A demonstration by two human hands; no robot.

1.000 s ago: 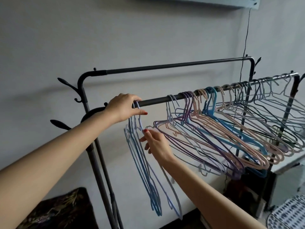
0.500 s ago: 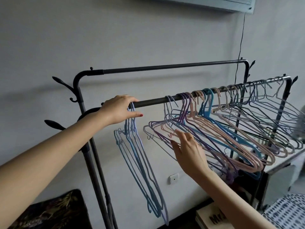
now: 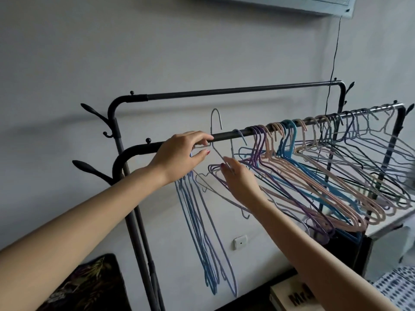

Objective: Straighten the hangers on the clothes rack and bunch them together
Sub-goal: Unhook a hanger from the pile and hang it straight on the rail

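Dark metal clothes rack [image 3: 226, 135], round tube, two rails with curved corners and leaf-shaped pegs at the left posts; front rail crosses mid-frame, rising toward the right. Thin wire hangers, plastic-coated: a bunch of blue hangers [image 3: 203, 232] hangs straight down at centre-left, just under the left hand; a crowded spread of purple, pink and blue hangers [image 3: 314, 176] fills the rail from centre to right edge, tilted and overlapping, shoulders fanning toward lower right. One grey hanger [image 3: 216, 122] is off the rail, hook raised above it at centre, its wire neck slanting down to the right hand. Left hand [image 3: 179, 154], centre-left, lies over the rail with fingers loosely curved on top, thumb below, at the hooks of the blue bunch; whether it clamps the rail or the hooks cannot be told. Right hand [image 3: 239, 178], just right of centre and below the rail, fingers pinching the grey hanger at its neck, palm against the front purple shoulders. Plain pale wall behind; small white wall socket [image 3: 240, 241] low centre; dark patterned cushion [image 3: 89, 286] lower left; dotted cloth [image 3: 397, 286] lower right
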